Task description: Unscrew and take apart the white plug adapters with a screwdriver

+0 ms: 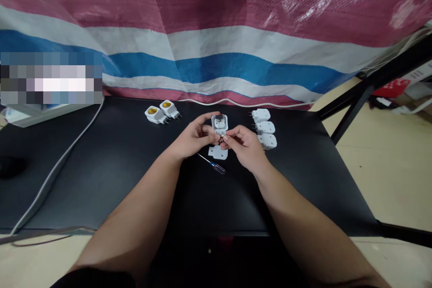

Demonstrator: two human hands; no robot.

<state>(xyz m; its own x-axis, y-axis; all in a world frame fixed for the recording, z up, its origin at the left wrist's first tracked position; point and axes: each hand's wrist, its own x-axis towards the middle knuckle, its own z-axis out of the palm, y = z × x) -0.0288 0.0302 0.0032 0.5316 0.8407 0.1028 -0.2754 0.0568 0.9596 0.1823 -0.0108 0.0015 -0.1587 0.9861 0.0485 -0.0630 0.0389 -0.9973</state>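
Adapter housing point(219, 125) sat pinched between your left hand point(194, 136) and right hand point(245, 147), with a screwdriver point(212, 164) lying just below them.

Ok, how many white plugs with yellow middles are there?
2: one white plug and another white plug beside it, both on the black table, beyond the left hand. None looks hidden.

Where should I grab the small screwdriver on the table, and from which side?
Probably the screwdriver's clear handle, from the right: that end is thickest and free, while the thin shaft points left toward your left hand.
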